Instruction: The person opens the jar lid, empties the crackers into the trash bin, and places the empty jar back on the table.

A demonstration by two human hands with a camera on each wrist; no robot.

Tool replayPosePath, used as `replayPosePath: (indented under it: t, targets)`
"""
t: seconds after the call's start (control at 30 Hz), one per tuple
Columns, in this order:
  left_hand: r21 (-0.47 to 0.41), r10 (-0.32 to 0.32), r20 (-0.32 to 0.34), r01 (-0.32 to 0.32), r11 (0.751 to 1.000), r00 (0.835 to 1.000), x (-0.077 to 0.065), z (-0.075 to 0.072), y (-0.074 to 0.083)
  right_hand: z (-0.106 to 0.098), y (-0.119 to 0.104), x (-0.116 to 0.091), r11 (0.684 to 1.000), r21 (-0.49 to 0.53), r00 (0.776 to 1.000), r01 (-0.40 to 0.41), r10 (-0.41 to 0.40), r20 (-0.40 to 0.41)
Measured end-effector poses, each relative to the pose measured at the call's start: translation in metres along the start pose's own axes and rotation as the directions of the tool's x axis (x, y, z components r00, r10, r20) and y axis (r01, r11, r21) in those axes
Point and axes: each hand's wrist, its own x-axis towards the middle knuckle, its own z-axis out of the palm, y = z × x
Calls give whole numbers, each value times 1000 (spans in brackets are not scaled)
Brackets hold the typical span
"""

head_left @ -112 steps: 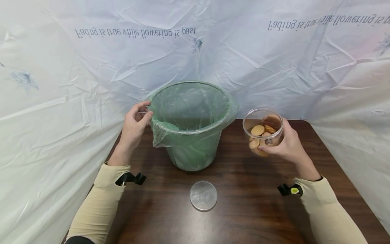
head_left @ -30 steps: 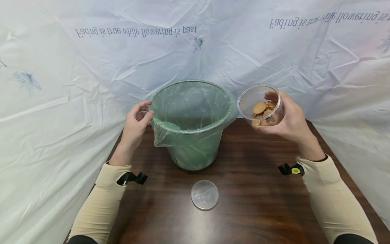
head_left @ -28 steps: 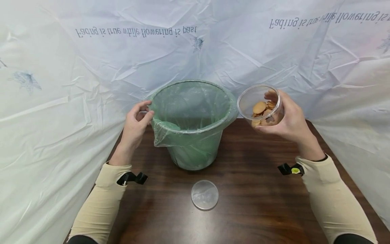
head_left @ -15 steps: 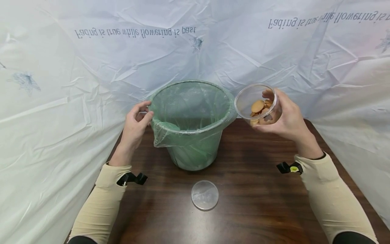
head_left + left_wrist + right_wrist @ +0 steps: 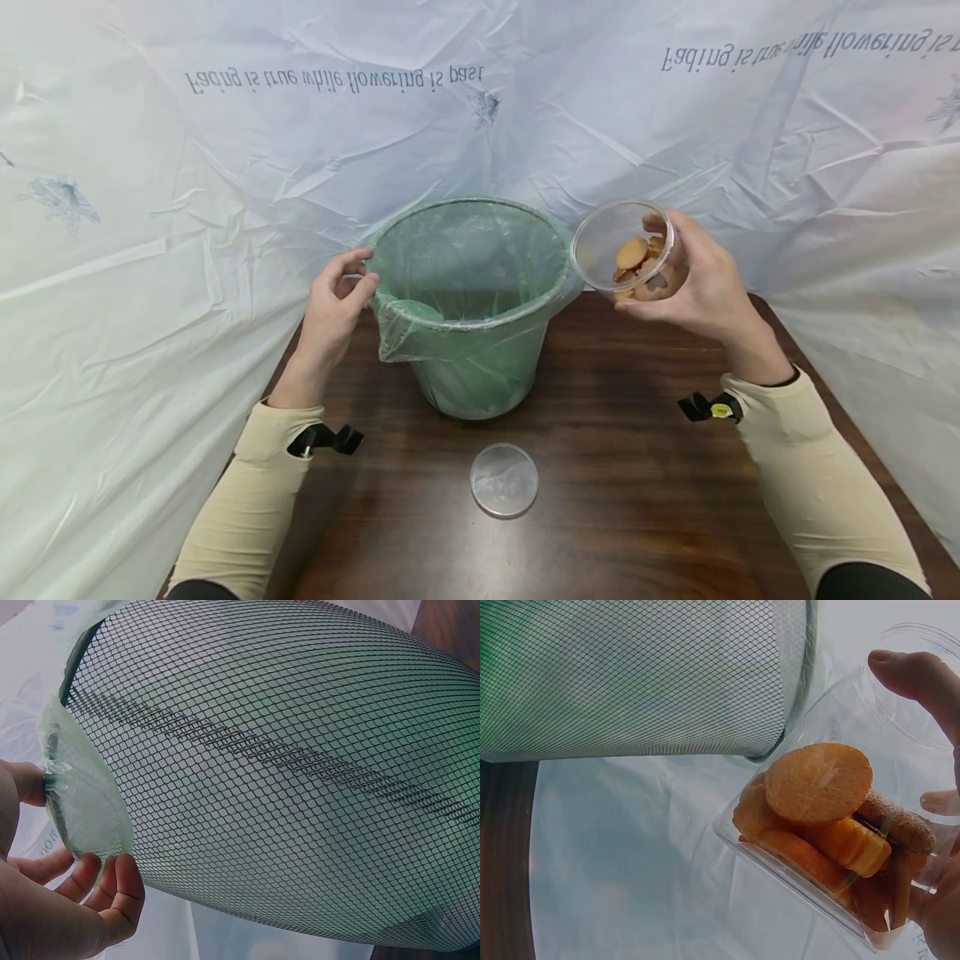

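A wire-mesh waste bin [image 5: 480, 383] lined with a green plastic bag [image 5: 465, 275] stands on the table. My left hand [image 5: 333, 304] holds its left rim, with thumb and fingertips on the folded bag edge in the left wrist view. My right hand [image 5: 712, 275] grips a clear plastic jar [image 5: 600, 242], lidless and raised beside the bin's right rim, its mouth tipped toward the bin. Round cookies [image 5: 819, 784] and other brown baked pieces lie heaped in the jar's lower part. On the table in front of the bin lies a clear round lid [image 5: 504, 480].
The dark wooden table [image 5: 600, 500] carries the bin and the lid. White plastic sheeting [image 5: 337, 150] with printed lettering hangs behind and at both sides, close to the bin's back. Both wrists wear black camera mounts.
My right hand has lifted the jar and brought it left, up to the bin's right rim, tilting it more toward the bin. My left hand keeps its place on the rim.
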Motion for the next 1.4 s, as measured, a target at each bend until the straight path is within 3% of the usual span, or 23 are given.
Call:
replayPosePath:
  t: [0.67, 1.4]
  targets:
    - [2, -5, 0, 5, 1000, 1000, 1, -1, 2, 7, -6, 15, 998, -11, 998, 69, -69, 9]
    - [16, 5, 4, -5, 1000, 1000, -1, 0, 1, 9, -16, 25, 995, -51, 996, 83, -83, 20]
